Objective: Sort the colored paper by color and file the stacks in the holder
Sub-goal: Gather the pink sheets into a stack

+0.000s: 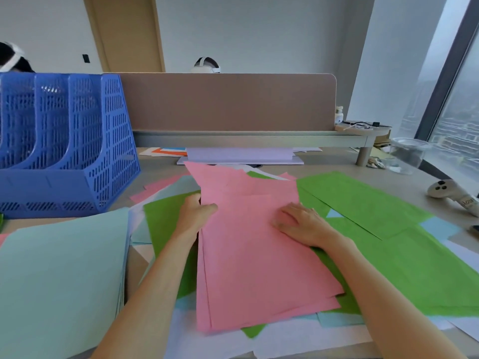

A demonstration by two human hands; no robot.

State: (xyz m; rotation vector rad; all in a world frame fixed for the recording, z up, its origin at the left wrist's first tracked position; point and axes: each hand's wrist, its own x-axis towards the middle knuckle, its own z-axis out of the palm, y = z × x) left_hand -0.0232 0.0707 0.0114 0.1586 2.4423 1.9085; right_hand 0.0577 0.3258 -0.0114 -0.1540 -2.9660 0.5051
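A loose stack of pink paper (248, 268) lies in the middle of the desk on top of green sheets (388, 229). My left hand (195, 216) grips the stack's left edge, thumb on top. My right hand (303, 224) rests flat on the pink stack near its right edge. A stack of pale mint paper (59, 281) lies at the near left. The blue mesh file holder (67, 141) stands at the far left with several slots; what they contain is hidden. More pink, light blue and white sheets poke out under the pile.
A brown desk divider (228, 102) runs across the back, with white and orange sheets (168, 151) below it. A white controller (451, 193) and a clear plastic cup (407, 154) sit at the right. Two people's heads show beyond the divider.
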